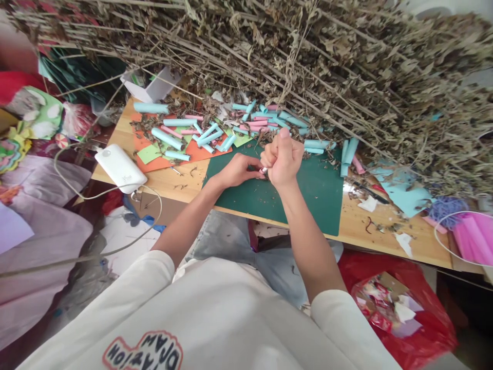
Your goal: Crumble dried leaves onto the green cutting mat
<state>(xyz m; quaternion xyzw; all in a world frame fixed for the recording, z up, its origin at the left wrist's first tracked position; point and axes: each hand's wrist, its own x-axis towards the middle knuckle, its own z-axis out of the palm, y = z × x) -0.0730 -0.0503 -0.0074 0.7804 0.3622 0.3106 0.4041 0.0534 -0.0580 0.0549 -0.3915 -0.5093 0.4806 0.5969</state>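
Over the dark green cutting mat (304,200), my left hand (239,170) pinches a small pink paper roll (263,171) between thumb and fingers. Only the roll's end shows, with something dark at it. My right hand (284,156) is closed in a fist, thumb on top, right beside that roll. Whatever the fist holds is hidden by its fingers. Behind my hands lie several light-blue paper tubes (167,139) and thinner pink paper tubes (257,123), strewn over an orange paper sheet (148,165) and the mat's far edge.
A large heap of dried leafy stalks (292,56) overhangs the table's back. A white power bank (120,167) with a cable lies at the left. To the right are a blue paper sheet (404,187) and blue yarn (447,210). A red bag (427,308) of scraps stands below.
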